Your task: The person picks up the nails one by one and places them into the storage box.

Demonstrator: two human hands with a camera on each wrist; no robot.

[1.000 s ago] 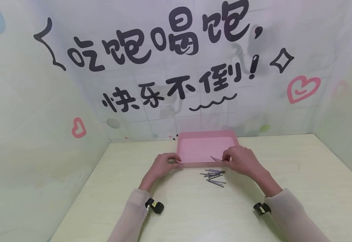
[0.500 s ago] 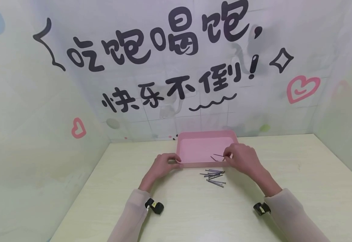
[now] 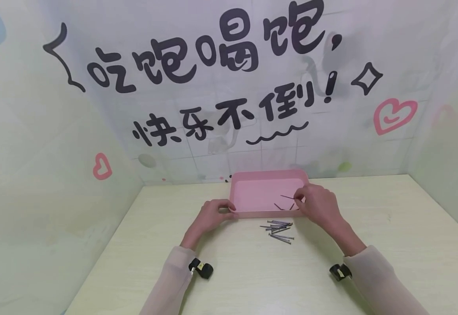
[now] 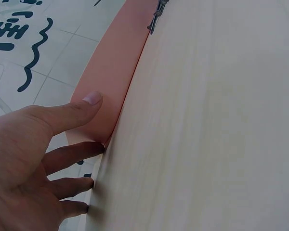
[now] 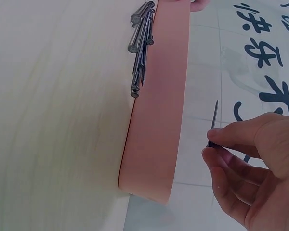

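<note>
A shallow pink tray [image 3: 266,214] stands on the table against the back wall. My left hand [image 3: 213,214] holds its front left corner; in the left wrist view the thumb [image 4: 89,108] lies on the front wall with the index fingertip at the corner's base. Over the tray's right side my right hand [image 3: 318,205] pinches a nail [image 5: 215,115] near its head, its point directed left in the head view. Below it, two nails [image 3: 278,206] lie inside the tray. A small pile of nails [image 3: 278,226] sits on the table just before the tray's front wall.
The pale wooden table [image 3: 252,275] meets a printed back wall [image 3: 197,105], with side walls at left and right. A small black device [image 3: 202,267] is strapped on the left wrist, and another black device [image 3: 340,272] on the right.
My right hand has risen slightly and moved a little right with the pinched nail. A second nail now shows clearly in the tray. The left hand, tray and pile look unmoved.
</note>
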